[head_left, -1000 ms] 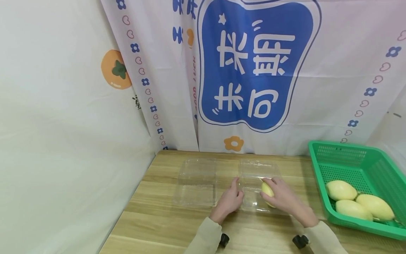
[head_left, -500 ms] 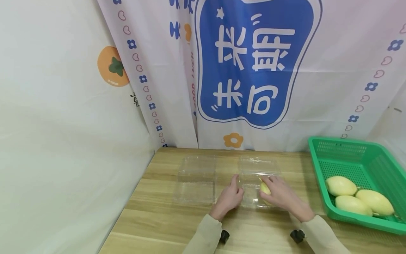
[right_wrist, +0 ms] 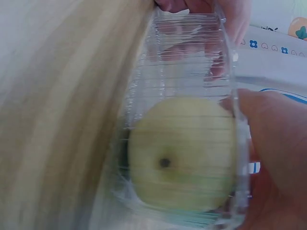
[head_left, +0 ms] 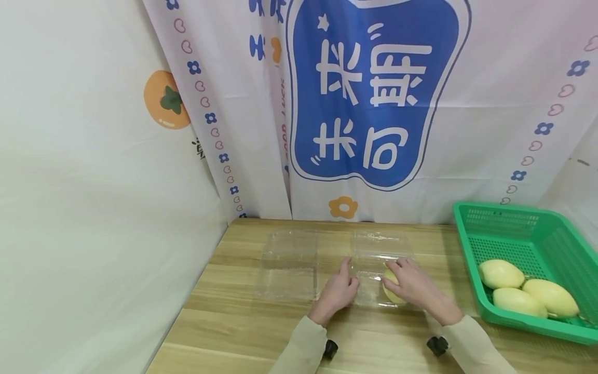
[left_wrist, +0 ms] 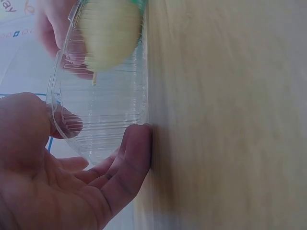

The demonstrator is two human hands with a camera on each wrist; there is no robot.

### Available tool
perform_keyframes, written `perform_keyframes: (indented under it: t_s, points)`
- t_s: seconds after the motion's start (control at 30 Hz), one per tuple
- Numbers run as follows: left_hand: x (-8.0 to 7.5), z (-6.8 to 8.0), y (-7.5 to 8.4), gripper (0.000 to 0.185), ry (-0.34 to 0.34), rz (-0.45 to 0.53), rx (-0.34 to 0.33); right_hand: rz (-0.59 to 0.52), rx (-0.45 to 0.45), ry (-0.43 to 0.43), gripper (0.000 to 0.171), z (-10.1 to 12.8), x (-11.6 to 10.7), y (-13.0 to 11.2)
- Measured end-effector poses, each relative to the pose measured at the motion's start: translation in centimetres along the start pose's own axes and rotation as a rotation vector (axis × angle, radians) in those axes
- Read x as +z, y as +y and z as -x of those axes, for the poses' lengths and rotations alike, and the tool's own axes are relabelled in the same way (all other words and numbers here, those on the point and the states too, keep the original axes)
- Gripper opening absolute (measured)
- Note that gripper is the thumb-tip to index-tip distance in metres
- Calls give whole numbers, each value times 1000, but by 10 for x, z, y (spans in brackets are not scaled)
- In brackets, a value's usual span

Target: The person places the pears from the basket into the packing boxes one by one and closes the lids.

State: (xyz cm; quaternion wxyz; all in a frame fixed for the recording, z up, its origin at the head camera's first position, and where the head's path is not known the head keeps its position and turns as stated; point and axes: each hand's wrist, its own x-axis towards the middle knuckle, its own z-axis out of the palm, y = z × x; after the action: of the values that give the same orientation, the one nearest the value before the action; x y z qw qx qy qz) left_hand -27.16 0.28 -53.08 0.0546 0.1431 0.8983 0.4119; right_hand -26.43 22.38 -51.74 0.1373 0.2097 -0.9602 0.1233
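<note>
A clear plastic clamshell box [head_left: 371,297] lies opened on the table, its lid to the back. My left hand [head_left: 337,292] grips its left wall, thumb over the rim and fingers curled against the outside [left_wrist: 134,148]. Inside the box's right part is a pale yellow pear [head_left: 391,293], seen through the ribbed plastic in both wrist views, its stem pointing toward the left hand. My right hand [head_left: 413,284] holds this pear from above, fingers and thumb around it; the palm hides part of the fruit.
Another opened clear clamshell box [head_left: 287,283] lies to the left. At the right stands a green perforated basket [head_left: 476,280] with 3 more pale yellow pears [head_left: 551,297] in it. A printed curtain [head_left: 374,202] hangs behind the wooden table [head_left: 233,322].
The pear has turned a little under the right hand, and more of its side now shows in the box. Left hand and box have stayed in place.
</note>
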Motion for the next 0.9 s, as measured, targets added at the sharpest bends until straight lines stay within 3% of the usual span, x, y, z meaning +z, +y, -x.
perform_keyframes:
  t_s: [0.27, 0.6, 0.9]
  points:
    - [2, 2, -1, 63, -1, 3, -31, 21, -74, 47, 30, 0, -9, 0]
    - [2, 4, -3, 60, 4, 12, -38, -6, -77, -67, 32, -1, -29, 1]
    - [-1, 3, 1, 54, 8, -36, -24, 35, -69, -110, 24, -6, -59, 5]
